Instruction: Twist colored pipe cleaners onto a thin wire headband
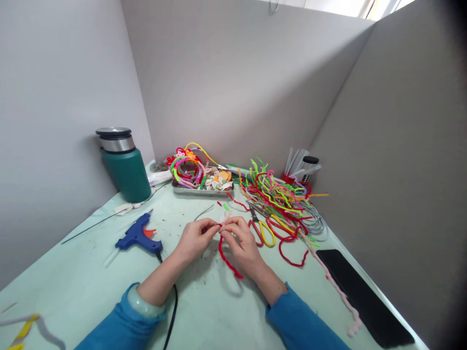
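A red pipe cleaner (pixel 226 261) hangs from between my hands, its loose end curving down toward the table. My left hand (pixel 199 237) pinches its upper part with thumb and forefinger. Fingertips almost meeting the left ones, my right hand (pixel 239 239) is closed on the same pipe cleaner. Something pale shows just above the fingertips, too small to make out. Beyond the hands lie short red and green scraps (pixel 226 207). To the right of my right hand are scissors with yellow and red handles (pixel 268 233).
A blue glue gun (pixel 137 236) with a black cord lies left, near a green bottle (pixel 126 170). Behind stands a metal tray (pixel 202 192) with pipe-cleaner rings and scraps. A heap of coloured pipe cleaners (pixel 277 194) and a black phone-like slab (pixel 365 296) are right. Grey partitions surround the table.
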`<control>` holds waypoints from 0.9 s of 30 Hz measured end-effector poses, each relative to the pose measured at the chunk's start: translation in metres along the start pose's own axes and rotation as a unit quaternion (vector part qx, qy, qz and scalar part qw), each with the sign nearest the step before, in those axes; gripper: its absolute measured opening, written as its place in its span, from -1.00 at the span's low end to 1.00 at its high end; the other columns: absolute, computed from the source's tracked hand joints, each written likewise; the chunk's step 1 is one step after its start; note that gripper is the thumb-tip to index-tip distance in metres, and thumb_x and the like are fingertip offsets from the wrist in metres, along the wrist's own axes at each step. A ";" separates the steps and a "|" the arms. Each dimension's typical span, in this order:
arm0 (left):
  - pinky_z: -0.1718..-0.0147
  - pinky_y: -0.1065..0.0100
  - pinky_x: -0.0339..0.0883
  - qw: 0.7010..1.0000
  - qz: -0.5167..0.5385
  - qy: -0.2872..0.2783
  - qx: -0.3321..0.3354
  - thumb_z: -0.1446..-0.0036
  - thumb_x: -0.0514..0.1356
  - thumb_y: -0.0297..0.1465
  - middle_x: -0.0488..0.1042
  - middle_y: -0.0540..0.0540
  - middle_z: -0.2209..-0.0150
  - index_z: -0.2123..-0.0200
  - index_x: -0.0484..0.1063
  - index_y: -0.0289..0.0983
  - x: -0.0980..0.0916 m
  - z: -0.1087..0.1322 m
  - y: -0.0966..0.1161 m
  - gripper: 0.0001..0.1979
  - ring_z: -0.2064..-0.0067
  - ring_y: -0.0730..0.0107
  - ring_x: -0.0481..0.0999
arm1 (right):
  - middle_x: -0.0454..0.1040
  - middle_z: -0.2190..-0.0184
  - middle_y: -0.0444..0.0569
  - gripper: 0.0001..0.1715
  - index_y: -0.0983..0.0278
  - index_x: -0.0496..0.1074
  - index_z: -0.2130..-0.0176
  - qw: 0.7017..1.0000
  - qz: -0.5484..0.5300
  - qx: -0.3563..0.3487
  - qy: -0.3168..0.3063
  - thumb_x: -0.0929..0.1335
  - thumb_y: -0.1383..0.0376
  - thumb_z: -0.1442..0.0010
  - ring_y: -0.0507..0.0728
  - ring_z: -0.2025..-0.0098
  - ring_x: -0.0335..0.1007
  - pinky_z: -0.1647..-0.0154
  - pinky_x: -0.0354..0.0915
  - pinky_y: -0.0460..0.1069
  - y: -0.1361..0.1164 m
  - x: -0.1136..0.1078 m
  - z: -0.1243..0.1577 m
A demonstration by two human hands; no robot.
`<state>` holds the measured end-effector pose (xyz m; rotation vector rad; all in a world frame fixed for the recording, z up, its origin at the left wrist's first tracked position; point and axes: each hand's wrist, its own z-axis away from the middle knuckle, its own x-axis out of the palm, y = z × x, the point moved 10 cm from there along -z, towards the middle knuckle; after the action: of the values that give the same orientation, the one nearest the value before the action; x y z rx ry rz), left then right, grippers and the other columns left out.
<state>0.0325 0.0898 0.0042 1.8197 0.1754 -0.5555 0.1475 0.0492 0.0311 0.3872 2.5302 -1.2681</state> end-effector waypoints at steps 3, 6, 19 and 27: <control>0.46 0.47 0.21 1.000 0.001 0.014 -0.007 -0.04 0.09 -0.27 0.49 -0.04 0.46 0.38 0.48 -0.33 -0.003 0.000 0.000 -0.74 0.44 0.42 0.39 | 0.35 0.33 -0.05 -0.88 0.26 0.38 0.30 0.999 -0.020 0.047 0.008 0.29 0.26 -0.14 0.07 0.30 0.28 0.28 0.23 -0.04 0.010 0.001 0.003; 0.46 0.47 0.22 0.999 -0.017 0.027 -0.006 -0.02 0.11 -0.28 0.50 -0.05 0.47 0.39 0.48 -0.33 -0.006 0.001 0.002 -0.75 0.45 0.42 0.40 | 0.29 0.55 -0.16 -0.80 0.28 0.34 0.40 0.993 -0.036 0.107 -0.015 0.29 0.18 -0.13 0.01 0.51 0.18 0.49 0.14 -0.11 0.025 0.010 0.008; 0.53 0.51 0.15 0.996 -0.066 0.057 0.034 0.00 0.09 -0.38 0.43 0.01 0.52 0.38 0.46 -0.31 -0.010 0.004 0.010 -0.82 0.52 0.50 0.30 | 0.24 0.61 -0.20 -0.80 0.27 0.30 0.51 0.991 -0.029 0.112 -0.064 0.24 0.27 -0.12 -0.01 0.54 0.13 0.51 0.07 -0.12 0.029 0.029 0.012; 0.40 0.48 0.25 0.999 0.042 -0.007 0.024 -0.05 0.06 -0.39 0.45 -0.04 0.43 0.35 0.44 -0.35 -0.001 0.004 0.015 -0.80 0.40 0.45 0.38 | 0.23 0.63 -0.19 -0.78 0.27 0.26 0.56 0.993 0.042 0.088 -0.064 0.22 0.36 -0.09 0.00 0.54 0.13 0.52 0.05 -0.12 0.024 0.028 0.011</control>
<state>0.0363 0.0818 0.0165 1.8601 0.0764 -0.5156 0.1316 0.0576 -0.0030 0.4302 2.2794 -1.4412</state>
